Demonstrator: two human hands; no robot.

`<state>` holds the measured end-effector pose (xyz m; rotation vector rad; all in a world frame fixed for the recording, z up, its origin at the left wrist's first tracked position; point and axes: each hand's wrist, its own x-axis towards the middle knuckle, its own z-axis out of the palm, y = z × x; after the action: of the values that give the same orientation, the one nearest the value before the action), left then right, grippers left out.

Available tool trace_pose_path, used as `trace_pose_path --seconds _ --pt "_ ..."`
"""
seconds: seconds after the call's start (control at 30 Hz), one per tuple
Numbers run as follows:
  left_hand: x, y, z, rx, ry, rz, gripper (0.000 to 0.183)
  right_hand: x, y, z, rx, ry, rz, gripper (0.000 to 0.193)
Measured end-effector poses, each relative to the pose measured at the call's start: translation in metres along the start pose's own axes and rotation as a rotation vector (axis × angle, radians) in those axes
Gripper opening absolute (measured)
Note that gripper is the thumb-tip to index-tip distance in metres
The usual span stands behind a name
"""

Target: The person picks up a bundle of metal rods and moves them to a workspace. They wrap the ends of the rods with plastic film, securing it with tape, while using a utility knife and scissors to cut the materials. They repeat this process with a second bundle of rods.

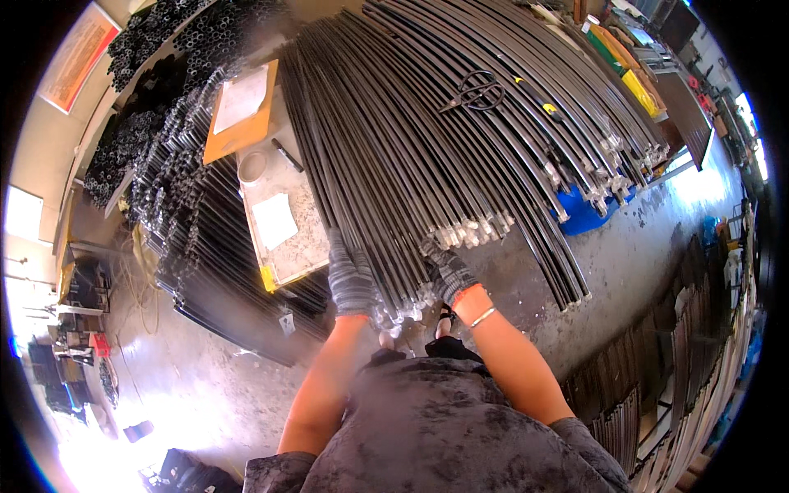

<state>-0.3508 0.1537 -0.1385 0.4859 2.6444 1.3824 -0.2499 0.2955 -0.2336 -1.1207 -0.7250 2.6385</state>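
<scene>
A bundle of long, dark metal tubes (382,246) runs away from me, its near ends wrapped in clear plastic. My left hand (351,278), in a grey knit glove, presses along the left side of this bundle. On the opposite side, my right hand (450,273), gloved the same way, has its fingers curled against the tubes. Between them the two hands grip the bundle near its wrapped ends. Some fingertips are hidden by the gloves and tubes. Right of my right hand, further tubes (470,230) end in pale plastic wrapping.
Scissors (475,92) and a yellow-and-black tool (551,111) lie on the tubes. A worn board (283,189) at left carries an orange clipboard (215,146), a black marker (287,154) and white paper (274,220). More tubes (177,140) are stacked beyond; blue material (585,212) lies under the right-hand tubes.
</scene>
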Motion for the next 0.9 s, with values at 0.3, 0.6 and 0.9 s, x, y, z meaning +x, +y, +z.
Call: trace_pose_path --seconds 0.3,0.6,0.9 --pt "0.004 -0.021 0.005 0.417 -0.037 0.243 0.054 -0.003 -0.010 -0.029 -1.128 0.044 -0.049 0.040" --pt "0.012 -0.014 -0.001 0.557 -0.054 0.348 0.050 -0.126 -0.042 0.001 -0.708 -0.070 -0.112 0.028" --pt "0.004 0.045 0.009 -0.145 -0.055 0.252 0.049 -0.131 -0.040 0.003 -1.186 -0.339 -0.762 0.042"
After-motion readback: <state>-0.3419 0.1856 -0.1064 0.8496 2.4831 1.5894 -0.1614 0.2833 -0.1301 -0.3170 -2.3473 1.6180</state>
